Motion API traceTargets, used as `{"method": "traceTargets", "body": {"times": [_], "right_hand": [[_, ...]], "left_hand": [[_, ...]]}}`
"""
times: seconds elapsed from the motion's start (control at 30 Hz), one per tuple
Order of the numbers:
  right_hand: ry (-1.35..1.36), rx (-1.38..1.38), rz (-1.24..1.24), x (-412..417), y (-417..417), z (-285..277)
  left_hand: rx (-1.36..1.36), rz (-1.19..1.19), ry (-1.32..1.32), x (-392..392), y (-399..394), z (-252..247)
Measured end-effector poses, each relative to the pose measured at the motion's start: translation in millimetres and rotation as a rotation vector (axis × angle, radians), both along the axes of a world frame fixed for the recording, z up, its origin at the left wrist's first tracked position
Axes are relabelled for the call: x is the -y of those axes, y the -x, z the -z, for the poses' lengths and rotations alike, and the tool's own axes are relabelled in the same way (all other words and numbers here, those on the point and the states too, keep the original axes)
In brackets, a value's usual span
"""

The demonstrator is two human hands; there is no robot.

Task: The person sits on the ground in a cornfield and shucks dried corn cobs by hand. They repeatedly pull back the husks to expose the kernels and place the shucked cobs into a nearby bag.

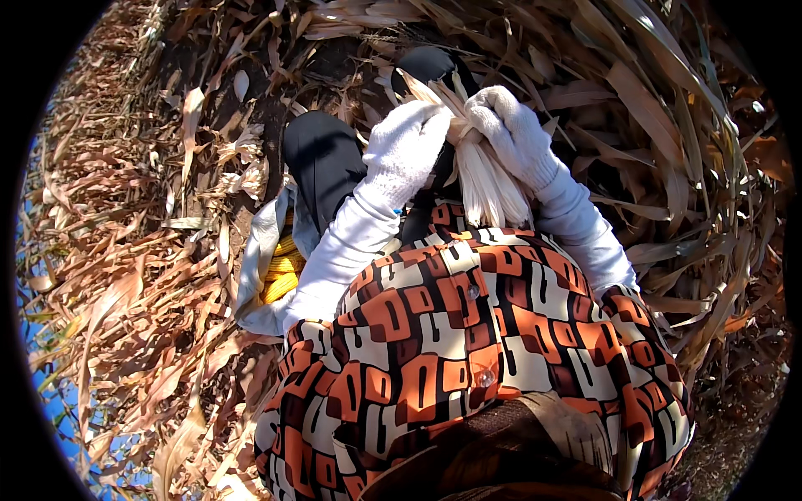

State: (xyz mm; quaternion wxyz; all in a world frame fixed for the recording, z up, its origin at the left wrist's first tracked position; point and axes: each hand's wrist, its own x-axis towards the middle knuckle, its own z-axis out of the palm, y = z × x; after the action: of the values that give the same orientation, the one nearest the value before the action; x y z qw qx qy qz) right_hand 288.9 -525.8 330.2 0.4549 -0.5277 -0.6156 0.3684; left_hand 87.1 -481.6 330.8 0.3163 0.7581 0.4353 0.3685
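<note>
A bundle of pale dry corn husks (492, 185) hangs fanned out toward my lap, gathered at a narrow neck. My left hand (407, 144), in a white knit glove, has its fingers closed on the husk at the left of this neck. On the other side my right hand (510, 134), gloved the same way, pinches the husk close to the neck. Loose husk ends stick up between the two hands. Whether an ear is inside the husks cannot be seen.
Left of my legs, an open pale sack (254, 275) holds several yellow corn ears (283, 266), partly hidden by my left sleeve. Dry corn stalks and leaves (651, 113) are heaped on the right. More dry leaves (138, 313) cover the left ground. My black-clad knee (322, 160) is beside the sack.
</note>
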Motion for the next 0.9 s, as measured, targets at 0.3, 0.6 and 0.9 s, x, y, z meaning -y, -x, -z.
{"method": "traceTargets", "body": {"times": [0.3, 0.6, 0.9], "right_hand": [[0.147, -0.070, 0.017, -5, -2, 1], [0.421, -0.502, -0.278, -5, -29, 1], [0.225, -0.114, -0.186, -1, -21, -9]], "left_hand": [[0.047, 0.326, -0.252, 18, -6, -3], [-0.210, 0.351, -0.308, 23, 0, -7], [-0.014, 0.222, 0.140, 16, 5, -15]]}}
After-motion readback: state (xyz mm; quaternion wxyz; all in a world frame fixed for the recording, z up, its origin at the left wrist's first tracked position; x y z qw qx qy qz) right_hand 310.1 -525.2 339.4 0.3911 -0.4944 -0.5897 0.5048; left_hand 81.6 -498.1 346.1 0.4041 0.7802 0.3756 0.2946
